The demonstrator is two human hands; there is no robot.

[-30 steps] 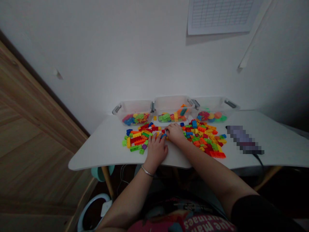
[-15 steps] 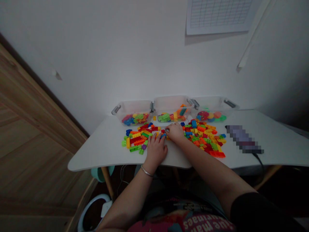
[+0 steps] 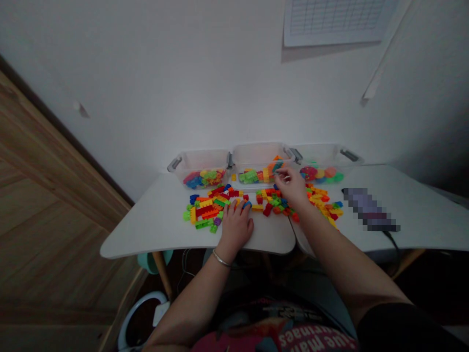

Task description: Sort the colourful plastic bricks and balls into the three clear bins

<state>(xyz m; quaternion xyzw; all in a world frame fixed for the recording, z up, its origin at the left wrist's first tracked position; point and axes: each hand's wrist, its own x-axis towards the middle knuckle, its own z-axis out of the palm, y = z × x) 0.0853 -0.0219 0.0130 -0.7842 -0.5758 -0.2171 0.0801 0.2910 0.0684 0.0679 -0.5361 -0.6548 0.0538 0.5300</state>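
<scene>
My left hand (image 3: 236,226) lies palm down at the near edge of the loose building bricks (image 3: 209,213), fingers apart, fingertips touching a blue brick (image 3: 247,204) and its neighbours. Above the right-hand heap of bricks (image 3: 320,198), my right hand (image 3: 293,188) is raised in front of the middle clear plastic bin (image 3: 252,154). Its thumb and fingers are pinched together; whatever sits between them is too small to make out. Green, yellow and orange bricks lie inside that bin, close to the right fingertips. My right hand and forearm hide part of the heap.
A left clear bin (image 3: 205,157) holds mixed coloured pieces, and a right clear bin (image 3: 324,154) holds round ones. A blurred-out phone-like device (image 3: 370,210) with a cable rests on the white table (image 3: 146,227). The wall stands close behind the bins.
My right hand has moved right and away from me, from beside my left hand toward the middle bin's front. My left hand stays on the bricks.
</scene>
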